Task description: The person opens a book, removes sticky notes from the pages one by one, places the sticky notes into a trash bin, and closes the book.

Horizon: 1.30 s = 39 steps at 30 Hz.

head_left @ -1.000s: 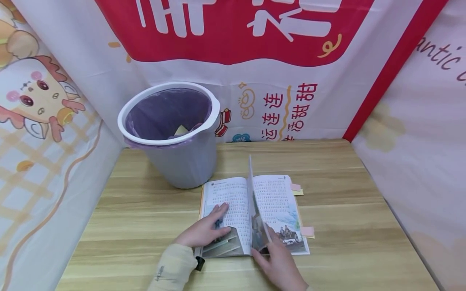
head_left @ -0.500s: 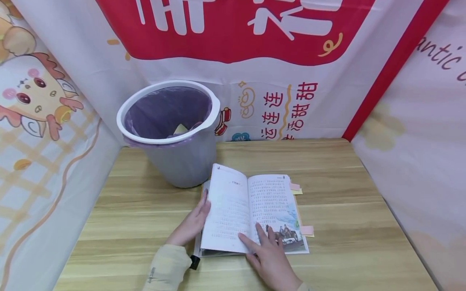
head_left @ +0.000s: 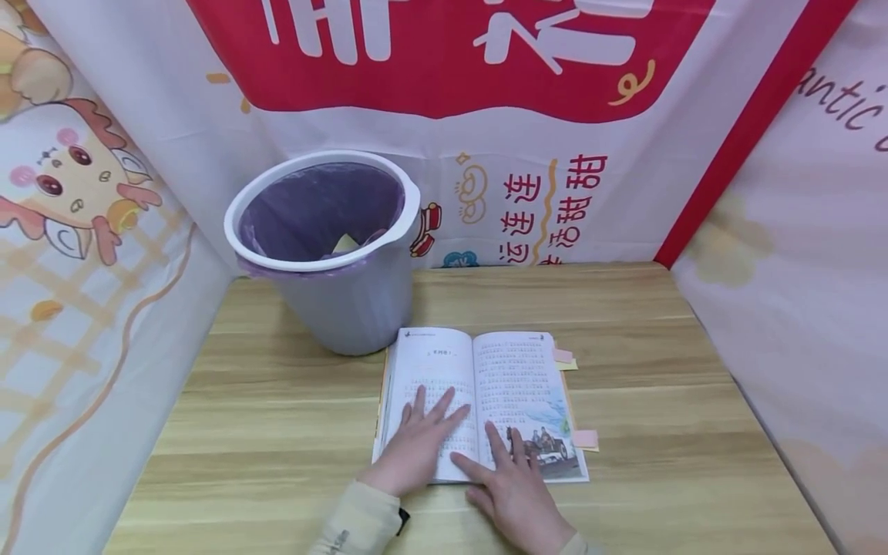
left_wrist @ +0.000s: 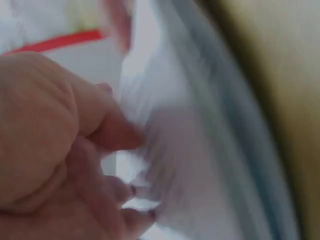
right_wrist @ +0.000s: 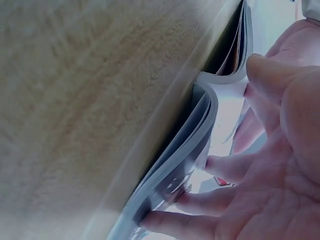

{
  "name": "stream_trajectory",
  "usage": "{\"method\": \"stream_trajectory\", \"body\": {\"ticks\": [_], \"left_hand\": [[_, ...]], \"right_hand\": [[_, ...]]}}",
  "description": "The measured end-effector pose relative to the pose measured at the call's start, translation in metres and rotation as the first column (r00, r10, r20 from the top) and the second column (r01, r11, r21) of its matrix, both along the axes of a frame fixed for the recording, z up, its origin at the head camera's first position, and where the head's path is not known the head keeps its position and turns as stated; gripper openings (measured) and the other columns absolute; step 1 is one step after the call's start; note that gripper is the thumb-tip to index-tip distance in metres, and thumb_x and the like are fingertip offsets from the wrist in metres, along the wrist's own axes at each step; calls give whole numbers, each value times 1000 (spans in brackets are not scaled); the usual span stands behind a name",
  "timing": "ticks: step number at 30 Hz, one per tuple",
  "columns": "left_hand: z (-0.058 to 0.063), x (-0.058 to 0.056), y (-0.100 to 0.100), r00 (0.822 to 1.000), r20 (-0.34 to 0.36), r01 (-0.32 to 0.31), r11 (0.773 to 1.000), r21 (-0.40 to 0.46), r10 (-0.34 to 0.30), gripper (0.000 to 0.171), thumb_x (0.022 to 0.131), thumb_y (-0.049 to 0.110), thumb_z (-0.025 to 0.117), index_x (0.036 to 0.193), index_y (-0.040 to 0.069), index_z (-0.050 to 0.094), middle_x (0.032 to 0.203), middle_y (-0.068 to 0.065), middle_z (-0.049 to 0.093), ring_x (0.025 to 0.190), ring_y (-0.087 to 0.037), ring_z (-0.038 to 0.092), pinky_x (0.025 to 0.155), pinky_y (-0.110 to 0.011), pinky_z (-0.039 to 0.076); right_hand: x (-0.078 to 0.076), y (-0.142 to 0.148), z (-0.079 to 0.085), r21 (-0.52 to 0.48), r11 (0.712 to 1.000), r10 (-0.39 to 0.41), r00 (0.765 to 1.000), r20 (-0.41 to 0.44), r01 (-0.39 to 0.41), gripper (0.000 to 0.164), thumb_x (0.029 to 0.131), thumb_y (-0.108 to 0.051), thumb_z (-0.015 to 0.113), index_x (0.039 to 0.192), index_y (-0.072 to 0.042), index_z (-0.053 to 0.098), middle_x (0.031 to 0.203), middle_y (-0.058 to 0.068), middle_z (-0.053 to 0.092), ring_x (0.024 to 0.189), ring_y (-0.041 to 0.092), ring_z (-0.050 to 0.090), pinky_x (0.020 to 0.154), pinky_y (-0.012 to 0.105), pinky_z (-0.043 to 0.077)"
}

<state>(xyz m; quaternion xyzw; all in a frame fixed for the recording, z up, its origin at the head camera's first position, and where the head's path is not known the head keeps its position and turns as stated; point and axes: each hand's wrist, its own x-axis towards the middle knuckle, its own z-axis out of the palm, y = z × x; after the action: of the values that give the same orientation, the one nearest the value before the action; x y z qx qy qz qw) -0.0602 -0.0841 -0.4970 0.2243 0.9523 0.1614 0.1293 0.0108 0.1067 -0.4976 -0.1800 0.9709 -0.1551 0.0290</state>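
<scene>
An open book (head_left: 509,370) lies on the wooden table, printed text on both pages and a picture of a horse cart low on the right page. Spread over the lower left page, my left hand (head_left: 419,443) rests with fingers extended. My right hand (head_left: 516,493) touches the lower part of the book near the spine, its fingertips on the right page and its thumb by the left page's inner edge. In the right wrist view the fingers (right_wrist: 210,200) of that hand press on the curved pages. The left wrist view is blurred; the left hand (left_wrist: 75,145) meets the page there.
A grey bin (head_left: 347,308) with a purple liner stands behind the book to the left, with a pale yellow scrap (head_left: 344,244) inside. Pink and yellow sticky tabs (head_left: 585,438) stick out from the book's right edge. Printed cloth (head_left: 444,139) hangs around the table (head_left: 659,408).
A page has turned from right to left and now lies flat. My left hand has moved from the book's left edge onto that page. The right hand has come to rest on the book.
</scene>
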Motion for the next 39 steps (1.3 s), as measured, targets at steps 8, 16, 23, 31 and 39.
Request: {"method": "stream_trajectory", "body": {"ticks": [8,16,23,31,39], "left_hand": [[-2,9,26,999,-22,36,994,-103,-38,91,72,-6,65,143,48,45,165,6,16,140,-65,1,96,-83,12],[8,10,32,999,12,31,992,-125,-30,87,74,-4,65,142,47,47,165,5,19,139,-66,3,95,-84,16],[10,9,33,999,9,40,987,-153,-39,87,74,-3,65,143,47,46,165,4,18,139,-66,4,95,-83,18],[12,9,32,999,28,33,992,-126,-30,87,74,-6,62,143,46,47,165,4,19,139,-66,3,96,-83,17],[9,9,29,999,9,41,993,-111,-40,90,72,-8,62,143,45,46,165,4,19,138,-67,5,95,-83,17]], "right_hand": [[-2,25,-3,-161,987,11,1000,15,-8,43,88,-35,65,131,-30,65,152,15,45,135,48,43,100,62,40],[-4,84,-6,-287,891,-345,936,73,351,49,87,-22,67,135,-17,61,147,19,48,129,44,52,102,54,41],[-4,103,-5,-465,684,-503,825,256,561,57,91,-11,61,145,-5,47,133,18,62,113,32,66,93,26,51],[-7,98,-4,-477,622,-546,780,305,622,57,91,-15,62,145,-9,48,130,9,66,104,4,65,85,8,48],[-9,96,2,-568,521,-541,761,358,638,56,93,-22,60,146,-8,47,122,11,68,91,-18,56,83,6,48]]}}
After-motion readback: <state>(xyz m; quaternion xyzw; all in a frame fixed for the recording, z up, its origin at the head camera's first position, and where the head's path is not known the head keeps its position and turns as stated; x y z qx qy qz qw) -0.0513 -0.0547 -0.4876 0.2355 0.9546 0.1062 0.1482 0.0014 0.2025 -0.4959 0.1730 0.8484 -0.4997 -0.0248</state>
